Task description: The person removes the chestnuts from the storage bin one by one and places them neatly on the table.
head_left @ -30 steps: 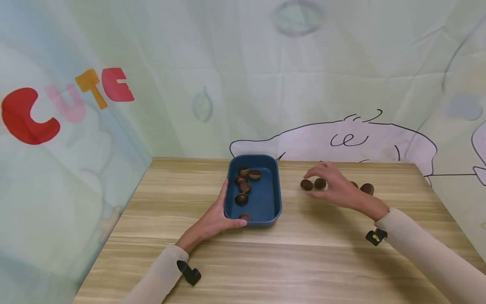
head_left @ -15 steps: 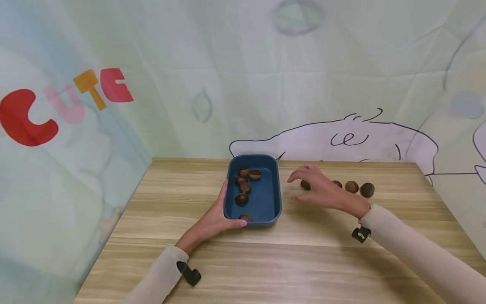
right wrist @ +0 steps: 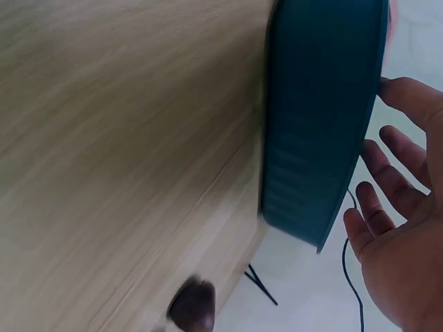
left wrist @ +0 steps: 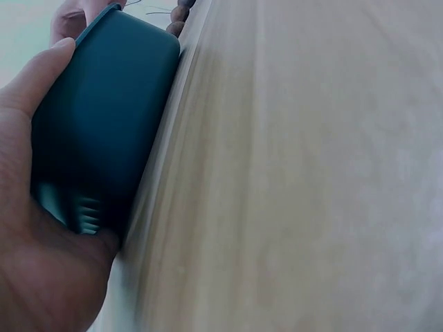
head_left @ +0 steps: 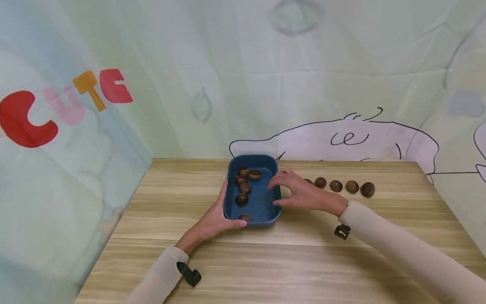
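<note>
In the head view, a blue rectangular box (head_left: 268, 217) stands near the table's back edge with several brown chestnuts (head_left: 243, 188) inside, mostly along its left half. My left hand (head_left: 214, 217) holds the box at its front left corner, fingers along the left wall and thumb on the front rim. My right hand (head_left: 298, 192) reaches over the box's right wall, thumb and fingers spread apart, and nothing shows between them. The right wrist view has those fingertips (right wrist: 374, 149) right at the rim. A row of chestnuts (head_left: 336, 185) lies to the right, its left end partly hidden by the right hand.
The wooden table (head_left: 243, 261) ends at the back against a printed cloth (head_left: 182, 84), which also hangs along the left side. Both forearms wear pale sleeves with a black wrist camera (head_left: 189, 273) strapped on.
My right hand has moved left from above the chestnut row to the box's right side, uncovering most of the row. The left hand and the box have stayed put.
</note>
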### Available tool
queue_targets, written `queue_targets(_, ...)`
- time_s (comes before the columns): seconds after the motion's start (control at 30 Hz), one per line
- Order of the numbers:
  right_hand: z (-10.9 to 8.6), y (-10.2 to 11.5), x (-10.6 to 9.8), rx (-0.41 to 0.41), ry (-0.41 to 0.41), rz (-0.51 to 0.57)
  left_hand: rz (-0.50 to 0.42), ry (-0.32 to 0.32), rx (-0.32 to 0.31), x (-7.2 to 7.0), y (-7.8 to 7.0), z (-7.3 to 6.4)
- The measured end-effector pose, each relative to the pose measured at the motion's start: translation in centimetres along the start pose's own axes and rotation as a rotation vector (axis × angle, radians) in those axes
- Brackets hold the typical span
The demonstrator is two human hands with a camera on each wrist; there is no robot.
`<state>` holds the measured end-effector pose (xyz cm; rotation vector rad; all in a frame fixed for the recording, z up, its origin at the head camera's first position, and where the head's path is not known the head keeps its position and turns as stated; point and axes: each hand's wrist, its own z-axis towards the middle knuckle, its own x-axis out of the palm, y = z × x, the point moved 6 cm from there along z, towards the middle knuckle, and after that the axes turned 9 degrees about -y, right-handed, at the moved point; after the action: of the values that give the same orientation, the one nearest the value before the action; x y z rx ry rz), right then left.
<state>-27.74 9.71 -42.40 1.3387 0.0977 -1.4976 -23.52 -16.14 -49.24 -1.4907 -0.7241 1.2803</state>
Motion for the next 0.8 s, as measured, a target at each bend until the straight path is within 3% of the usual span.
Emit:
queue_targets(0.27, 1.3, 0.3, 2.2, 0.003, 0.081, 0.006, 0.006, -0.001, -0.012, 0.0, 0.2, -0.1)
queue_targets(0.47, 2.2, 1.0, 3.7, -0.039, 0.140, 0.016, 0.014, -0.006, -0.014, -0.1, 0.1, -0.1)
queue_targets(0.8, 3.2, 2.6, 5.0, -0.124, 0.233, -0.057, 0.050, -0.020, -0.059, -0.2, 0.2, -0.1)
